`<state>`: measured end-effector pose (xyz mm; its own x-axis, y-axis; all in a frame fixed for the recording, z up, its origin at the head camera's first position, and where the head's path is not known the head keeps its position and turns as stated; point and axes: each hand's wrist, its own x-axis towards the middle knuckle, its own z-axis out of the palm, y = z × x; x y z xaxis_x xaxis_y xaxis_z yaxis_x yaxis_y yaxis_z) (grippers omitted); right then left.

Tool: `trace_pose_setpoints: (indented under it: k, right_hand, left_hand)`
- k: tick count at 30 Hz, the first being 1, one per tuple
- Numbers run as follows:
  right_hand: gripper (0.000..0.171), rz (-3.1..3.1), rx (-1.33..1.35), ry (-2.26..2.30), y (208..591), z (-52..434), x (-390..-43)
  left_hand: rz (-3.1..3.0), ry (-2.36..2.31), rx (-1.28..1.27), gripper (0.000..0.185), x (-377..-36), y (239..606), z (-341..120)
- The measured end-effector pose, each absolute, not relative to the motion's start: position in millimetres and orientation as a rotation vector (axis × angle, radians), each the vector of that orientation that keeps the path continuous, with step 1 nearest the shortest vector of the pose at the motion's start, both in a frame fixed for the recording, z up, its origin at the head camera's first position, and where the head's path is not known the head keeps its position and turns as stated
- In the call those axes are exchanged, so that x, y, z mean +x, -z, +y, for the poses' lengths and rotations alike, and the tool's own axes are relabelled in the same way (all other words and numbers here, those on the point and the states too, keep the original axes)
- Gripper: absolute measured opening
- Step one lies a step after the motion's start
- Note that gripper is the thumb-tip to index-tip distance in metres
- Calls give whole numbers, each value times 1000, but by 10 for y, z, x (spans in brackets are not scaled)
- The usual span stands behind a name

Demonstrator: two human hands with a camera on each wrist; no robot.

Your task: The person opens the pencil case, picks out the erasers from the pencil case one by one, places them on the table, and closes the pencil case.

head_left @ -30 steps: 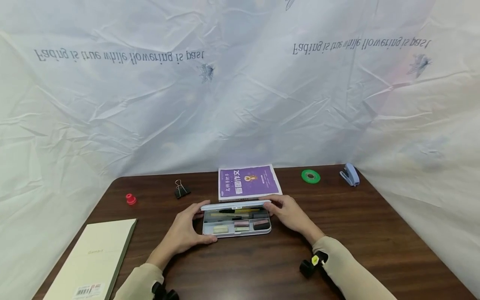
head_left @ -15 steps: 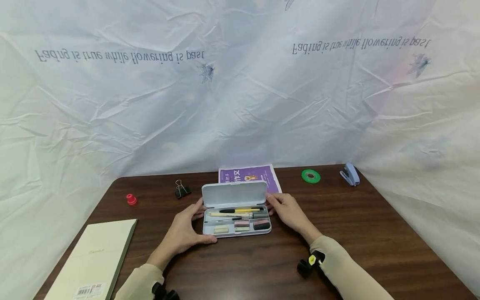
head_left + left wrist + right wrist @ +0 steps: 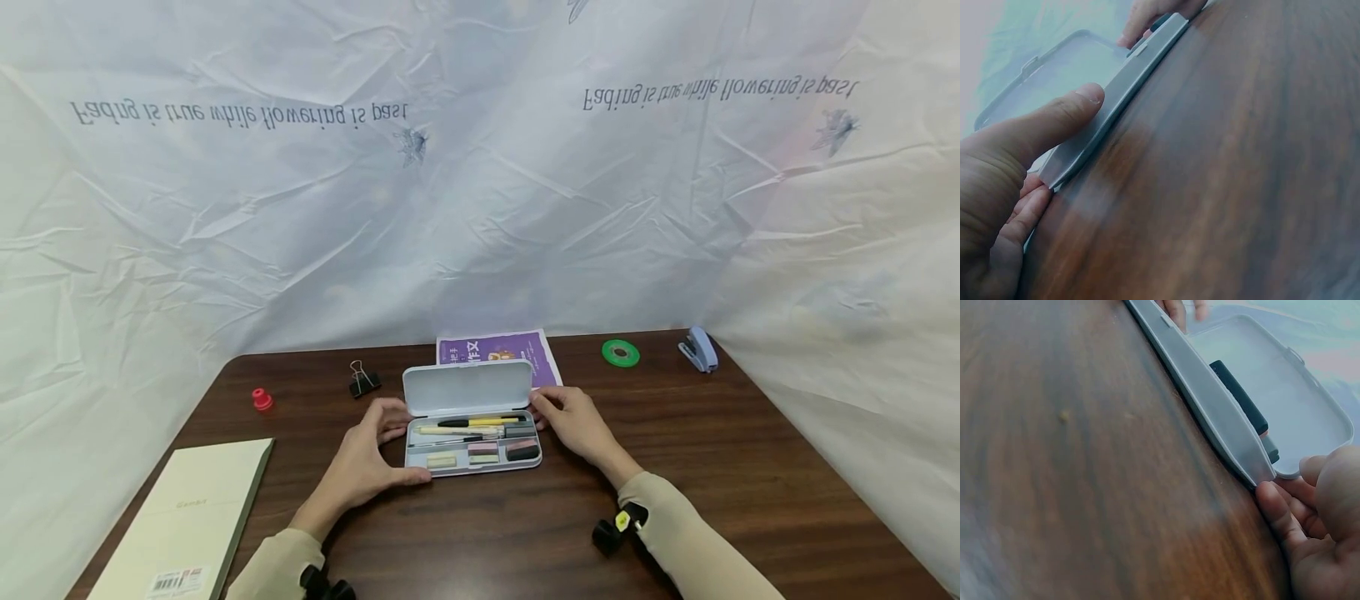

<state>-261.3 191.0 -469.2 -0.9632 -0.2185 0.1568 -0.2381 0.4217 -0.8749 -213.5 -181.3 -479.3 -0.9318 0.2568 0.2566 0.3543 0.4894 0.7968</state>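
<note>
A light grey pencil case (image 3: 472,470) lies on the table with its lid (image 3: 468,387) raised and leaning back. Inside are a yellow pen (image 3: 483,422), other pens, and small erasers, one pale (image 3: 442,460) and one dark-sleeved (image 3: 522,451). My left hand (image 3: 360,462) holds the case's left end, thumb along the front wall and fingers around the side and back. At the right end, my right hand (image 3: 577,425) has its thumb near the lid's lower corner and its fingers curled against the case's end, as the right wrist view shows.
Behind the lid lies a purple book (image 3: 546,360), partly hidden. A black binder clip (image 3: 364,382), a red knob-shaped piece (image 3: 262,399) and a cream notebook (image 3: 183,517) are to the left. Green tape (image 3: 621,352) and a blue stapler (image 3: 699,350) sit at the back right.
The case's lid has swung up and back from partly lowered, now covering part of the book. My right hand has come down from the lid's edge to the hinge corner; my left hand barely moved.
</note>
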Motion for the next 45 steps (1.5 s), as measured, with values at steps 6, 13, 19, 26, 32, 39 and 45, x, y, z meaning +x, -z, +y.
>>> trace_pose_setpoints:
  k: [6, 13, 19, 26, 32, 39, 45]
  right_hand:
    - [30, -2628, 442, -1643, 4671, 1891, -2639]
    - [28, -2525, 492, -1724, 4565, 2007, -2655]
    - [20, -2453, 633, -1647, 4281, 2136, -2606]
    - [19, -2592, 911, -1488, 4171, 2050, -2569]
    - [19, -2685, 1016, -1316, 4236, 1998, -2587]
    - [22, -2764, 1079, -1143, 4252, 1986, -2592]
    - [21, -2815, 1085, -1067, 4260, 1975, -2609]
  left_hand:
    - [-2609, 1349, -611, 86, -2157, 4790, -1860]
    - [-2637, 1328, -603, 80, -2148, 4786, -1872]
    - [-2649, 1333, -599, 78, -2151, 4788, -1853]
    - [-2653, 1349, -598, 78, -2171, 4803, -1867]
    - [-2652, 1350, -595, 79, -2171, 4802, -1860]
    - [-2641, 1353, -611, 78, -2173, 4791, -1855]
    - [-2627, 1346, -619, 77, -2186, 4802, -1864]
